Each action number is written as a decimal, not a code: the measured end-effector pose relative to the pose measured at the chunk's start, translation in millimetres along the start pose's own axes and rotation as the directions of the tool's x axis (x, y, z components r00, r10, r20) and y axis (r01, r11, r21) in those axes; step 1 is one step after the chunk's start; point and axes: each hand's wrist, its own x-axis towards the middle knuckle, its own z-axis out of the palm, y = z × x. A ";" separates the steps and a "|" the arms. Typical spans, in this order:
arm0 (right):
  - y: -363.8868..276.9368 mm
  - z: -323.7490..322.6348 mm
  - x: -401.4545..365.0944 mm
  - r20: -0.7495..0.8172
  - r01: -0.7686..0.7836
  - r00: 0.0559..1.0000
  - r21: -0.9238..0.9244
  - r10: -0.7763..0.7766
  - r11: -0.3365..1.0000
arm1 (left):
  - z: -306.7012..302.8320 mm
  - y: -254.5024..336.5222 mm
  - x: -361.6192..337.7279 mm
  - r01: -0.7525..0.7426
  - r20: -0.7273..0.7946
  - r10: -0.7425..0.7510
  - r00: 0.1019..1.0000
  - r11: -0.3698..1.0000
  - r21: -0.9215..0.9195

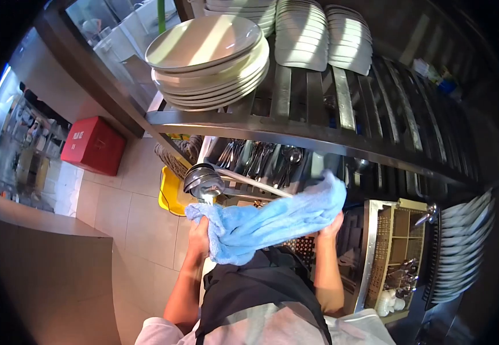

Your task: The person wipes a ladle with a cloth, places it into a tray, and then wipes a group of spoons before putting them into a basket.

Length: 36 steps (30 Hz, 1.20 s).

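Note:
A light blue cloth (pixel 278 221) is stretched between my two hands in front of the dark apron (pixel 255 282). My left hand (pixel 201 237) is closed on its bunched left end. At the other end, my right hand (pixel 331 225) grips the cloth from below, its fingers partly covered by the fabric. Just beyond the left end are several nested, shiny metal bowl-shaped pieces (pixel 202 179), overlapped by the cloth's edge in this view. Behind the cloth, a pale-edged tray (pixel 249 181) holds metal cutlery (pixel 258 158).
Stacked white plates (pixel 209 86) and dishes (pixel 301 37) stand on the slatted metal shelf (pixel 284 95) above. To the right are a divided cutlery basket (pixel 400 230) and a plate row (pixel 462 253). A yellow bucket (pixel 170 192) and red box (pixel 94 145) are at left.

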 end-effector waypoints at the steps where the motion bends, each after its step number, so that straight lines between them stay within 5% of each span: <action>1: 2.1 12.0 3.2 0.062 -0.046 0.997 -0.063 0.050 0.997 | -3.9 -6.8 3.4 -0.018 0.017 0.017 1.000 0.999 0.029; 2: 5.8 19.9 5.7 0.125 -0.092 0.986 -0.132 0.108 0.987 | -7.0 -11.2 7.6 -0.042 0.033 0.040 0.999 0.998 0.054; 3: 10.3 20.4 5.2 -0.027 -0.028 0.999 -0.125 0.025 0.992 | -5.6 -10.2 10.8 -0.046 0.038 0.044 0.998 0.997 0.056; 5: 19.9 3.1 -0.8 -0.042 -0.004 0.999 -0.114 -0.001 0.993 | -0.8 -9.7 15.6 -0.127 0.258 0.066 0.964 0.966 0.226; 7: 28.9 1.5 -4.0 -0.074 0.014 0.997 -0.118 -0.023 0.993 | 7.0 -10.7 19.3 -0.117 0.286 0.048 0.957 0.966 0.229; 13: 30.4 57.3 0.7 -0.281 -0.183 0.960 -0.634 -0.004 0.751 | 32.8 -11.9 25.4 -0.032 0.348 -0.058 0.936 0.968 0.248; 15: 60.9 40.8 2.6 -0.370 -0.268 0.920 -0.835 -0.131 0.480 | 44.9 -22.6 27.8 -0.025 0.314 -0.081 0.946 0.948 0.317; 17: 92.1 31.8 8.6 -0.294 -0.322 0.927 -0.942 -0.231 -0.092 | 59.6 -29.4 27.5 -0.034 0.319 -0.093 0.943 0.928 0.370; 18: 116.5 81.4 11.2 -0.116 -0.191 0.979 -0.801 -0.165 -0.568 | 61.9 -41.7 30.8 -0.084 0.338 -0.045 0.940 0.930 0.357; 19: 141.5 132.4 13.7 0.067 -0.055 0.993 -0.434 -0.093 -0.899 | 58.9 -55.6 36.8 -0.041 0.306 -0.115 0.945 0.887 0.460; 20: 142.9 94.8 20.4 0.507 0.166 0.862 -0.239 0.023 -0.957 | 54.7 -67.4 41.2 0.002 0.263 -0.179 0.948 0.831 0.556; 22: 149.7 101.9 28.2 0.224 0.008 0.964 -0.564 -0.144 -0.825 | 55.5 -72.6 42.8 -0.096 0.263 -0.075 0.962 0.808 0.582; 25: 144.6 121.9 29.8 0.364 0.026 0.930 0.081 0.053 -0.996 | 60.3 -57.5 38.4 -0.187 0.276 0.000 0.961 0.735 0.652; 27: 140.7 113.7 32.5 0.346 0.127 0.933 -0.064 0.098 -0.990 | 46.3 -77.6 45.9 -0.139 0.165 0.031 0.986 0.706 0.695; 28: 142.2 113.6 37.1 0.324 0.022 0.946 -0.019 0.014 -1.000 | 44.2 -75.7 44.9 -0.114 0.129 0.029 0.991 0.682 0.723; 30: 143.7 113.9 44.6 0.287 -0.196 0.944 0.083 -0.165 -0.977 | 39.4 -58.7 36.3 0.088 0.143 -0.279 0.950 0.675 0.733; 31: 143.6 113.5 46.1 0.274 -0.303 0.927 0.137 -0.258 -0.943 | 46.0 -48.2 25.0 0.090 0.135 -0.272 0.953 0.677 0.730; 34: 131.7 94.1 50.6 0.268 -0.491 0.863 0.239 -0.429 -0.838 | 60.4 -33.5 7.1 -0.022 0.130 -0.091 0.987 0.734 0.679; 36: 116.5 45.9 58.0 0.194 -0.425 0.895 0.090 -0.403 -0.901 | 60.3 -32.4 7.5 -0.210 0.216 0.110 0.970 0.826 0.523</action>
